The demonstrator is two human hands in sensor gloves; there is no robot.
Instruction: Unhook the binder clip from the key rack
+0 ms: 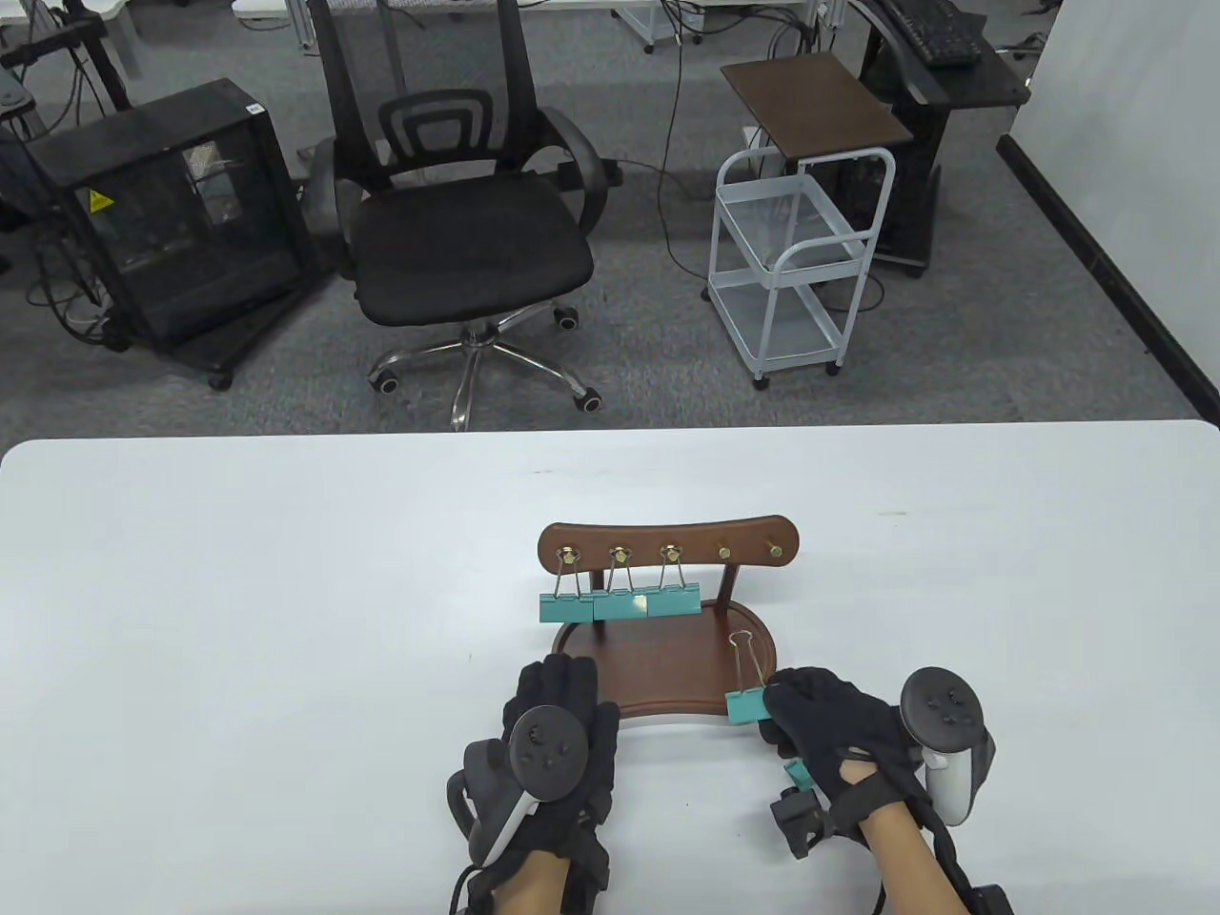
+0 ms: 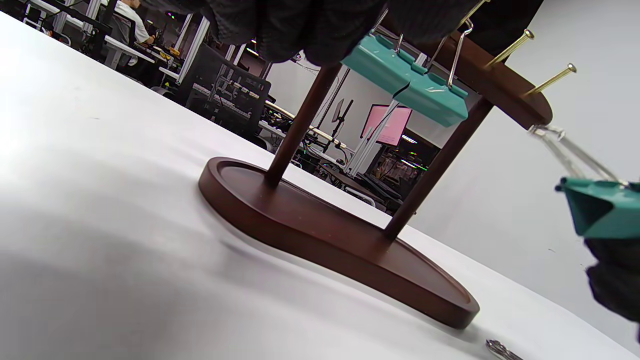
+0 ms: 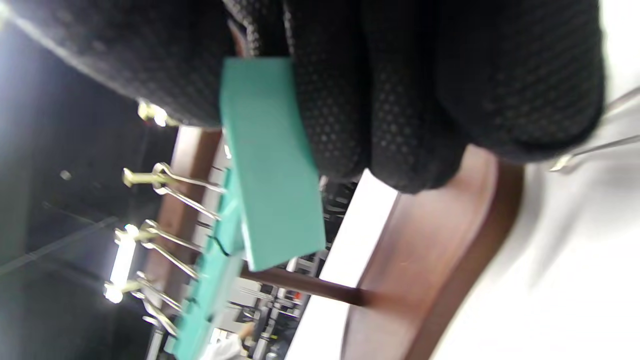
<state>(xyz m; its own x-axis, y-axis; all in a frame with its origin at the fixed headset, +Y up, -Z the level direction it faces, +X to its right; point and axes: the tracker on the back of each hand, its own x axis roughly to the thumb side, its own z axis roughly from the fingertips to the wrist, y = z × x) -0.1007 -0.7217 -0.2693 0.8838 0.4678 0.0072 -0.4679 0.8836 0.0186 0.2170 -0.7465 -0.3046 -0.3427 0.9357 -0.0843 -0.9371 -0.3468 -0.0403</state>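
The brown wooden key rack [image 1: 667,543] stands mid-table on its oval base [image 1: 677,667]. Three teal binder clips [image 1: 620,603] hang from its three left hooks; the two right hooks [image 1: 751,550] are bare. My right hand [image 1: 774,703] pinches a fourth teal binder clip [image 1: 747,706] off the rack, at the base's front right edge, with its wire handles pointing up. The right wrist view shows this clip [image 3: 270,160] between my fingertips [image 3: 415,100]. My left hand [image 1: 558,691] lies flat, fingers on the base's front left edge, holding nothing.
A further teal clip [image 1: 797,772] shows on the table under my right hand. A wire handle [image 2: 502,350] lies on the table near the base [image 2: 340,235]. An office chair [image 1: 467,229] and a white cart [image 1: 796,257] stand beyond the table's far edge.
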